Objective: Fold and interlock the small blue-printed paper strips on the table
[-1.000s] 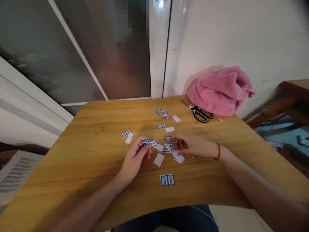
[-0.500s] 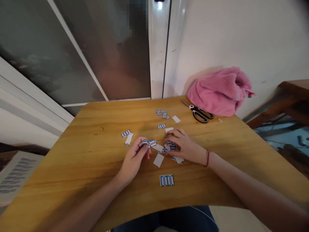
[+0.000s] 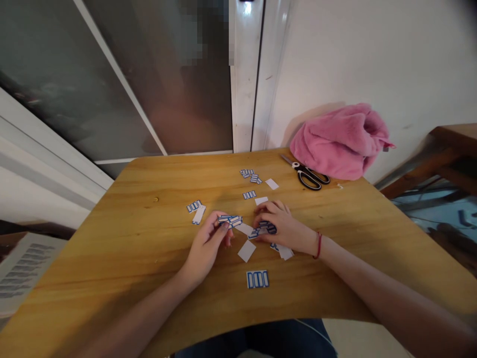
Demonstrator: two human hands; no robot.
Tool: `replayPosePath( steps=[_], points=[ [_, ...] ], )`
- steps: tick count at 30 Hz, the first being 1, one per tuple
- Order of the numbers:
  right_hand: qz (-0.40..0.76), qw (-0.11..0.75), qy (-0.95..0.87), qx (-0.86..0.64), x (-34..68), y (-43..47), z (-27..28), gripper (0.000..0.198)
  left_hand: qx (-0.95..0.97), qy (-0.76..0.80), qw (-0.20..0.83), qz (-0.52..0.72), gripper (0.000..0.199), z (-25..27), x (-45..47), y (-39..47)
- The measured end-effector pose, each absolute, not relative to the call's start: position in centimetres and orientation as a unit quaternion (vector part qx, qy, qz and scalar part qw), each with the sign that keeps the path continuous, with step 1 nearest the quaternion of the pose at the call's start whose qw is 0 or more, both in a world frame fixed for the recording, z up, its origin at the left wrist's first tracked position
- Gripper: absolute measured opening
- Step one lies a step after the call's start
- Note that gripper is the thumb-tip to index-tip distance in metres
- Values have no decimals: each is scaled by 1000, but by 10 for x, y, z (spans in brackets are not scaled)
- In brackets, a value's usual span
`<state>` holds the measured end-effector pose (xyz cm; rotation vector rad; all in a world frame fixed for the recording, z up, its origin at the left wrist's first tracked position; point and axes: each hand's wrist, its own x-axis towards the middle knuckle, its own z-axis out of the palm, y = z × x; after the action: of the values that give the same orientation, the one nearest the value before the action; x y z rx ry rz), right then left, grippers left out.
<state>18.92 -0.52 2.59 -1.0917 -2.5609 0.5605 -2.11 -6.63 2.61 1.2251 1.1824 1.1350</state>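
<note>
Between the thumb and fingers of my left hand (image 3: pixel 208 241) is a small bunch of blue-bordered paper labels (image 3: pixel 230 221). My right hand (image 3: pixel 285 226) curls its fingers and thumb around more labels (image 3: pixel 264 228) of the same kind, just above the table. A white label (image 3: pixel 244 228), blank side up, lies between the two hands. Nearer to me is another blank piece (image 3: pixel 246 251), and several overlapping labels (image 3: pixel 285 252) stick out below my right palm. One label (image 3: pixel 257 279) with three blue frames lies face up near the front edge.
The wooden table (image 3: pixel 134 258) also bears two labels (image 3: pixel 197 211) at left and a group of labels (image 3: pixel 251 175) at the back. Black-handled scissors (image 3: pixel 307 174) lie beside a pink plush cloth item (image 3: pixel 341 141). A glass door (image 3: pixel 160 79) and wall stand behind.
My right hand's fingers have closed around labels from the pile and drawn them up a little. The loose labels under the palm have slid right. My left hand has stayed still.
</note>
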Motion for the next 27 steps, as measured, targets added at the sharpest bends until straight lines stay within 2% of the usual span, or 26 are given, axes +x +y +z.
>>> replayPosePath(
  steps=[9,20,22,27],
  points=[
    [242,138,-889,-364,189,-2,25,18,520,492,524,461,15,29,-18,-69],
    [232,164,-888,-361,185,-7,31,12,532,507,534,419,16,27,-19,-70],
    [218,166,-890,-365,185,-7,30,13,560,525,496,407,17,28,-28,-65],
    [190,193,-885,-379,184,-9,29,19,587,619,314,417,19,36,-73,-39]
  ],
)
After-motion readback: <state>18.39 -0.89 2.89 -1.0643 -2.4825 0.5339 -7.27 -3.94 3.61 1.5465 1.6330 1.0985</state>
